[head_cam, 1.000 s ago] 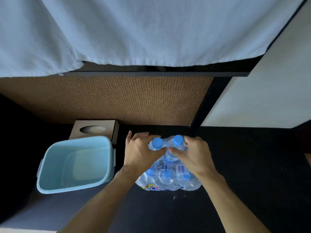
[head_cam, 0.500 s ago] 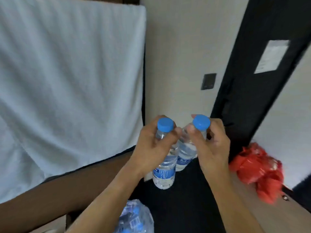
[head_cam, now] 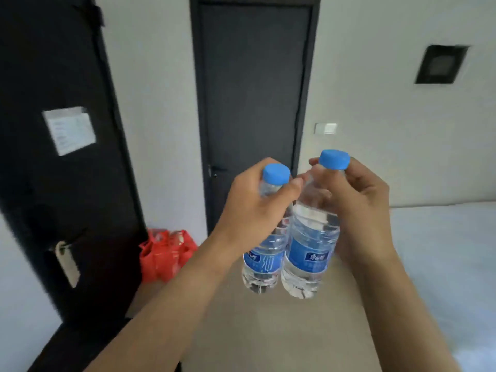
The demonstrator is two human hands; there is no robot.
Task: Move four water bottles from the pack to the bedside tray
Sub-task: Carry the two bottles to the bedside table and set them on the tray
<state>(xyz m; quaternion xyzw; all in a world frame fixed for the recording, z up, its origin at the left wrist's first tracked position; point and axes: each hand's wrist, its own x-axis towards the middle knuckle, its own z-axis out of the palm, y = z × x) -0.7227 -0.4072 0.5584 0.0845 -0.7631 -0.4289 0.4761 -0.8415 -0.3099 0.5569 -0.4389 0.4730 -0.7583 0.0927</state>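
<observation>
I hold two clear water bottles with blue caps and blue labels upright in the air, side by side and almost touching. My left hand (head_cam: 252,208) grips the left bottle (head_cam: 264,259) around its neck and shoulder. My right hand (head_cam: 359,210) grips the right bottle (head_cam: 308,253) around its neck and upper body. Both bottles hang at chest height over the tan floor. The pack and the bedside tray are out of view.
A dark closed door (head_cam: 255,103) stands straight ahead in a white wall. A black door (head_cam: 61,157) with a paper notice is at the left. Red bags (head_cam: 166,253) sit on the floor by the wall. A white bed (head_cam: 442,251) lies at the right.
Both hands lifted one bottle each out of the pack on the floor. My view has swung up and to the right, from the bed edge and bin to the doors.
</observation>
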